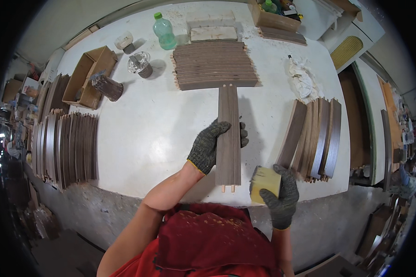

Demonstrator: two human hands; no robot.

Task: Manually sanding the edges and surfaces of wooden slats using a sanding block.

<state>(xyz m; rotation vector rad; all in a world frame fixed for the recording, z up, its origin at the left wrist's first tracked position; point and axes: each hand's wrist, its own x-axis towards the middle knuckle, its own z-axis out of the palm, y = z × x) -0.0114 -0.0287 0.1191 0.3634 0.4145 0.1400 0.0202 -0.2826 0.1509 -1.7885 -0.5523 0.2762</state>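
My left hand (210,144), in a dark grey knit glove, is wrapped round a brown wooden slat (228,134). The slat is held lengthwise in front of me, with light dowel pegs showing at both ends. To its right, my gloved right hand (283,196) grips a yellow sanding sponge (265,184) with a dark worn face, apart from the slat. Beyond the slat's far end lies a stack of similar slats (212,64). More curved slats (316,138) stand in a row just past my right hand.
A white table (129,138) carries another row of slats (67,145) at the left edge. Further back are a cardboard box (99,62), a dark cup (107,87), a plastic-covered cup (141,64), a green bottle (164,32) and a crumpled white bag (302,81).
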